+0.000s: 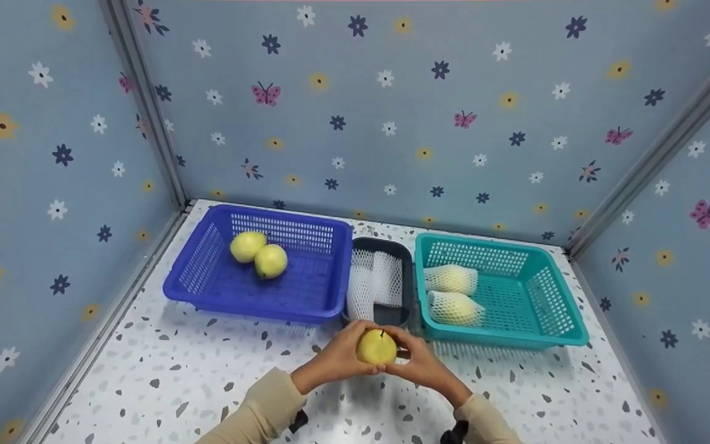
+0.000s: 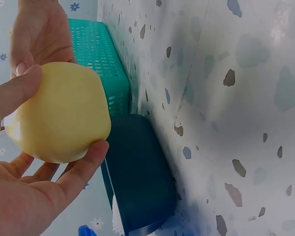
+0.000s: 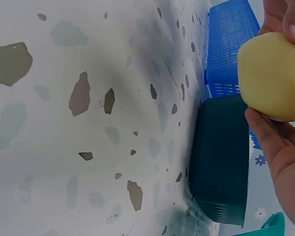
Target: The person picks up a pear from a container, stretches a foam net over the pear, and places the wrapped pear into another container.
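Observation:
A yellow pear (image 1: pixel 376 347) with a short dark stem is held up in front of the small black basket. My left hand (image 1: pixel 339 356) grips its left side, and my right hand (image 1: pixel 421 365) holds it from the right. The left wrist view shows the thumb and fingers curled around the pear (image 2: pixel 61 113). From the other side, the right wrist view shows fingers touching the pear (image 3: pixel 270 78) underneath. White foam net sleeves (image 1: pixel 387 279) lie in the black basket (image 1: pixel 405 250), just beyond the hands.
At left, a blue basket (image 1: pixel 256 308) contains two bare pears (image 1: pixel 270 261). On the right, a teal basket (image 1: pixel 515 338) holds two pears in foam nets (image 1: pixel 455 308). Patterned panels (image 1: pixel 386 111) enclose the speckled table (image 1: pixel 176 382) at the back and sides.

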Demonstrator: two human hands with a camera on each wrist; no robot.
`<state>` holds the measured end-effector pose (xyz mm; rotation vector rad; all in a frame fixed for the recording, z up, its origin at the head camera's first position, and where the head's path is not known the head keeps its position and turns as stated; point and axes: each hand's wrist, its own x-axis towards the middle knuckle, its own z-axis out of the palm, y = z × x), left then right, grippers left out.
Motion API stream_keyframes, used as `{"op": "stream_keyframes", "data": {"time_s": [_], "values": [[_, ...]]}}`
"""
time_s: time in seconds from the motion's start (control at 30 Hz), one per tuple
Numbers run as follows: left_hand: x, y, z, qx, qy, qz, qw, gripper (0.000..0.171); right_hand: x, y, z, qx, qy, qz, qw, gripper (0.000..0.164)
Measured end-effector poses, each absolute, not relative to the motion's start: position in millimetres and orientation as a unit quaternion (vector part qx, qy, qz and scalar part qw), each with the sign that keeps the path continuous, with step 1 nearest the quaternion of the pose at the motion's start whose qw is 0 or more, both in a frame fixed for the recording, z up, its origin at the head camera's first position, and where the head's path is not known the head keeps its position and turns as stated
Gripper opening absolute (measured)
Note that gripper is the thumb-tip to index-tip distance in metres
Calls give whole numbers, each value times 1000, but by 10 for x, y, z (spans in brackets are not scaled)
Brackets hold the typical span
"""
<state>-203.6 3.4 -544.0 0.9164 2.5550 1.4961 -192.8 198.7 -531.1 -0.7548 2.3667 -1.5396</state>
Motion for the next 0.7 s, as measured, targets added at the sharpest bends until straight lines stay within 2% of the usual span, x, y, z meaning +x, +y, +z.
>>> {"op": "stream_keyframes", "data": {"time_s": [0.53, 0.7], "values": [[-2029, 72, -5695, 279, 833, 478, 23, 61, -1952, 2008, -5517, -269, 792, -528, 148, 64], [-2019, 82, -5727, 266, 830, 490, 40, 61, -1950, 2008, -5549, -261, 797, -523, 155, 64]]}}
